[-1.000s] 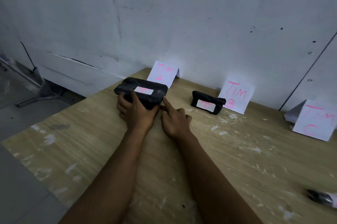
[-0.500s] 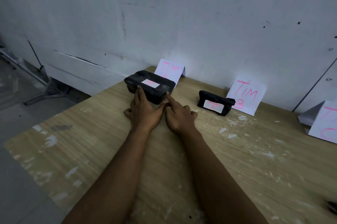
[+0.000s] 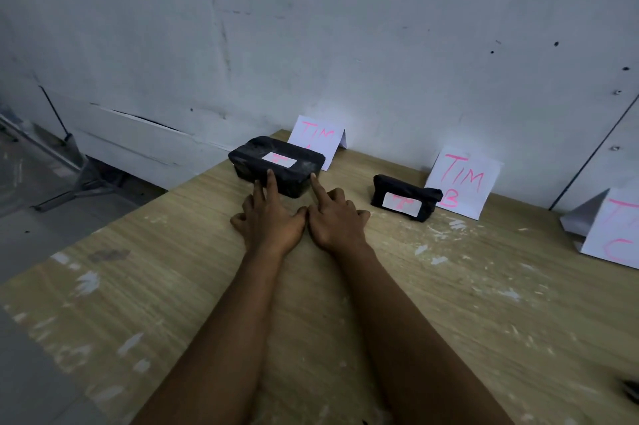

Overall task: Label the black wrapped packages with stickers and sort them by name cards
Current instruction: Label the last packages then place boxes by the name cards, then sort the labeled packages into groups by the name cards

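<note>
Two black wrapped packages sit on the wooden table point(image 3: 449, 303), each already wearing a white sticker with pink writing, and each parked in front of a folded paper name card so that label and card can be read together. The larger package point(image 3: 276, 166) lies at the far left of the tabletop, just in front of the first "TIM" card point(image 3: 316, 140), whose lower line it partly hides; its sticker point(image 3: 279, 159) faces up. The left hand point(image 3: 268, 217) lies low over the wood with its fingers extended, their tips touching the near side of this package, while the right hand point(image 3: 333, 217) points its index finger at the package's near right corner, the other fingers curled under and holding nothing. Neither hand is wrapped around the package, so this reads as a nudge that pushes it square toward its card, not a carry. The smaller package point(image 3: 406, 201) rests to the right, just beside the "TIM B" card point(image 3: 463, 180), its sticker on the near face. Farther right a third card point(image 3: 612, 234), cut by the frame edge, has no package before it, so sorting looks unfinished. A dark object point(image 3: 631, 390) at the near right edge is too cropped to identify.
</note>
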